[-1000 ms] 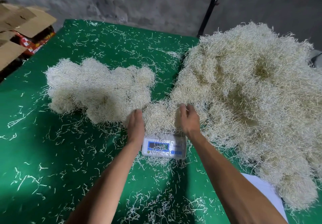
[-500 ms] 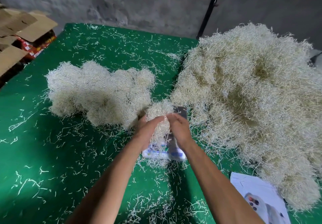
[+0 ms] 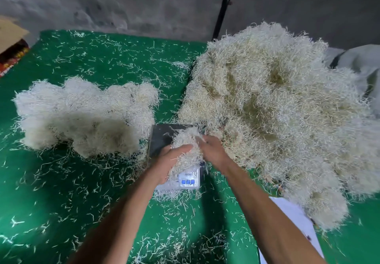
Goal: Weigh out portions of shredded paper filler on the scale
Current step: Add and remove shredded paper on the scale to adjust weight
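While both hands (image 3: 190, 156) clasp it, the paper clump (image 3: 186, 148) hovers over the scale (image 3: 164, 138).

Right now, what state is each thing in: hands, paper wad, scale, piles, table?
Left hand: curled round the wad.
Right hand: gripping the wad's other side.
Cream shredded-paper wad: held between both hands above the scale.
Small digital scale: dark platform largely bare, display hidden.
Small paper pile: resting left of the scale.
Big paper heap: resting right of it.
Green table cover: littered with shreds.
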The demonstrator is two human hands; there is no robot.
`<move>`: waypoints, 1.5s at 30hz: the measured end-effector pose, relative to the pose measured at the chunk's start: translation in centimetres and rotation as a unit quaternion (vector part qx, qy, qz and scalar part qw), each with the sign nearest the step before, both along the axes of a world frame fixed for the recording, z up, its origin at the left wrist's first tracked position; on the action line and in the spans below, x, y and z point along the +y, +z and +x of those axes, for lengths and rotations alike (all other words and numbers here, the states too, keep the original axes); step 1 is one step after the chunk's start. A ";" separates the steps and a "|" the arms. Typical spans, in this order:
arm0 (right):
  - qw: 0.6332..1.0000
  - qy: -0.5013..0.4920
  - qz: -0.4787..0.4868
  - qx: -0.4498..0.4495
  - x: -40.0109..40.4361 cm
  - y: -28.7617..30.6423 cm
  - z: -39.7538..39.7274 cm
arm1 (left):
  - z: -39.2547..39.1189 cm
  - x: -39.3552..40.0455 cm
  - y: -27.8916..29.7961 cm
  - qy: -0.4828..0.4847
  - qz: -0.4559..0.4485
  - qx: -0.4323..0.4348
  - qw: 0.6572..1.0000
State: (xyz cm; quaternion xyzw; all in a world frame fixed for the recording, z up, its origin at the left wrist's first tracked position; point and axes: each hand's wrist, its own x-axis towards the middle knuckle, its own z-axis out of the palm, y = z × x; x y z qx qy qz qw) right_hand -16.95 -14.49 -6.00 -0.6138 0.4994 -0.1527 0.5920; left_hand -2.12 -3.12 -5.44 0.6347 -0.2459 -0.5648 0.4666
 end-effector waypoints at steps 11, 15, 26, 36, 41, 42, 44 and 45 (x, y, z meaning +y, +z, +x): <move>0.962 -0.246 0.069 0.093 -6.6 1.2 -0.2 | -3.2 -1.9 1.0 0.078 0.031 0.029 0.996; 0.961 -0.237 0.066 0.130 -8.7 1.2 -3.6 | -1.3 -0.7 0.8 0.103 0.014 -0.016 0.994; 0.918 -0.070 -0.138 0.365 -6.8 2.4 -5.8 | 1.8 -0.3 0.1 0.282 0.024 -0.092 0.955; 0.855 0.210 -0.372 0.293 -1.1 5.7 3.6 | 2.9 -2.0 2.5 0.097 0.032 -0.180 0.978; 0.966 0.165 -0.177 0.095 -0.3 4.9 4.6 | 5.5 -3.0 4.0 0.078 0.027 -0.117 0.990; 0.983 0.118 -0.133 0.035 -0.1 4.8 4.7 | 5.7 -3.1 4.1 0.109 0.012 -0.087 0.990; 0.995 0.057 -0.045 -0.065 0.5 4.9 4.8 | 6.1 -2.9 3.7 0.165 -0.012 -0.016 0.986; 0.994 0.060 -0.034 -0.086 0.9 4.9 4.9 | 5.9 -2.6 3.4 0.175 -0.036 -0.009 0.984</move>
